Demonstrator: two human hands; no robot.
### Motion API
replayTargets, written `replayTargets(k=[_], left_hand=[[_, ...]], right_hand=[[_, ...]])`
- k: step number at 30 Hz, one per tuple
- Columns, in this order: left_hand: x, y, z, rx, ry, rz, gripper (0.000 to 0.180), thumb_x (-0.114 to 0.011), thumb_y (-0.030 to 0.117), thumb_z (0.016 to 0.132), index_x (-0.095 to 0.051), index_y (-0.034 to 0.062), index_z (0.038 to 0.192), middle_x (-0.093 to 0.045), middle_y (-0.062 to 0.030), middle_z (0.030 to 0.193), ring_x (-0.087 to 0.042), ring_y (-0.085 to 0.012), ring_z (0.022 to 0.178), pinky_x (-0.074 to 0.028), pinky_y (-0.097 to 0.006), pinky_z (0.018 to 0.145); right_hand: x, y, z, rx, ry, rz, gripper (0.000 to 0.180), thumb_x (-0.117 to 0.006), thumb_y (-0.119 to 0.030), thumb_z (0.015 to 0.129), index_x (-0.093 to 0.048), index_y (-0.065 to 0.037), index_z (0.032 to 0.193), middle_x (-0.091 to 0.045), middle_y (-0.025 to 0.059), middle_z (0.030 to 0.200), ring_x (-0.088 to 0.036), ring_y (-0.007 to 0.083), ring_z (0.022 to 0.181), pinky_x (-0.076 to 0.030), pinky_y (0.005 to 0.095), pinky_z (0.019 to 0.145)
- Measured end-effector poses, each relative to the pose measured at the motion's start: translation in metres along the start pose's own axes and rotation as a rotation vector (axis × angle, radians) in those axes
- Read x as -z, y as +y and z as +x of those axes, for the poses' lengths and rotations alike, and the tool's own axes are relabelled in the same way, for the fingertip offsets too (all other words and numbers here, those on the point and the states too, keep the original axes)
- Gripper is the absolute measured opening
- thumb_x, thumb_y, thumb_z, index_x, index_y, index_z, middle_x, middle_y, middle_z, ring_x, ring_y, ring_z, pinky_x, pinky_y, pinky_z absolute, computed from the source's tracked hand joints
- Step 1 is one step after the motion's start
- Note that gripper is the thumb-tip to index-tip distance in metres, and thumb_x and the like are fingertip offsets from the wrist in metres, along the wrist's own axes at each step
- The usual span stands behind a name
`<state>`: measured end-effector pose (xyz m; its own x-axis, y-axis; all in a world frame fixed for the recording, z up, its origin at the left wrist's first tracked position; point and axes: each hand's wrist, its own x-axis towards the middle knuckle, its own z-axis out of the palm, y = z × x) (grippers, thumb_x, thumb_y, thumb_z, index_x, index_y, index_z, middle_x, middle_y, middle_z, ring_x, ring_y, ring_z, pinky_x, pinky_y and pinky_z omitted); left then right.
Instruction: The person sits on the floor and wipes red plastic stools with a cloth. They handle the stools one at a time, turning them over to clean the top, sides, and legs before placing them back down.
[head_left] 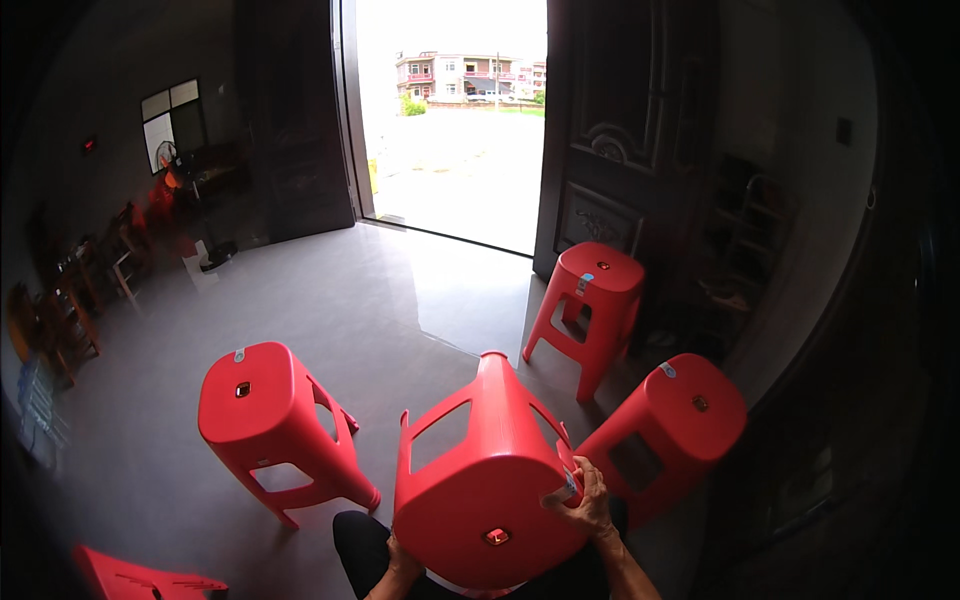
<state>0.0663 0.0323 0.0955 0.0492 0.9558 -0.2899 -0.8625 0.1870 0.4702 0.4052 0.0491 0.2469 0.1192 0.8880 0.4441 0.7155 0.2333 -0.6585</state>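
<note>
A red plastic stool (pixel 470 510) is tipped over in front of my dark-trousered knees, its seat facing me and its legs pointing away. My right hand (pixel 588 500) grips the seat's right edge, thumb on the top beside a small pale sticker (pixel 571 484). At the lower left edge of the seat my left hand (pixel 402 562) holds the same stool, its fingers mostly hidden. A small square hole (pixel 497 537) shows in the seat's middle.
Matching red stools stand upright at left (pixel 250 395), at right (pixel 690 410) and farther back (pixel 600 275). Part of another red object (pixel 145 580) shows at lower left. Ahead is a doorway with dark door leaves (pixel 625 130). Wooden chairs (pixel 70 310) and a standing fan (pixel 205 235) line the left.
</note>
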Motion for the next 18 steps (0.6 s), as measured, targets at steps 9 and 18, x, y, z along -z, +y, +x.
replayTargets(k=[9,18], left_hand=[[-0.087,0.055,-0.029,-0.764,0.053,1.098,0.024,-0.047,0.007,0.098,-0.049,-0.0028,0.120,-0.055,-0.0056,0.105,-0.052,-0.0154,0.099,-0.041,-0.027,0.088],[-0.212,0.076,-0.040,-0.499,-0.829,1.855,0.045,-0.050,0.042,0.093,-0.056,0.0094,0.123,-0.049,-0.0197,0.128,-0.038,-0.0383,0.123,-0.023,-0.050,0.104]], right_hand=[[0.012,-0.010,-0.015,0.013,-0.281,0.123,0.092,-0.086,-0.050,0.056,-0.051,0.002,0.123,-0.059,0.0197,0.107,-0.058,0.0332,0.097,-0.046,0.0422,0.087],[0.008,-0.020,-0.022,0.190,-0.353,0.236,0.094,-0.087,-0.037,0.056,-0.044,0.004,0.129,-0.058,0.0198,0.105,-0.058,0.0346,0.096,-0.047,0.0403,0.086]])
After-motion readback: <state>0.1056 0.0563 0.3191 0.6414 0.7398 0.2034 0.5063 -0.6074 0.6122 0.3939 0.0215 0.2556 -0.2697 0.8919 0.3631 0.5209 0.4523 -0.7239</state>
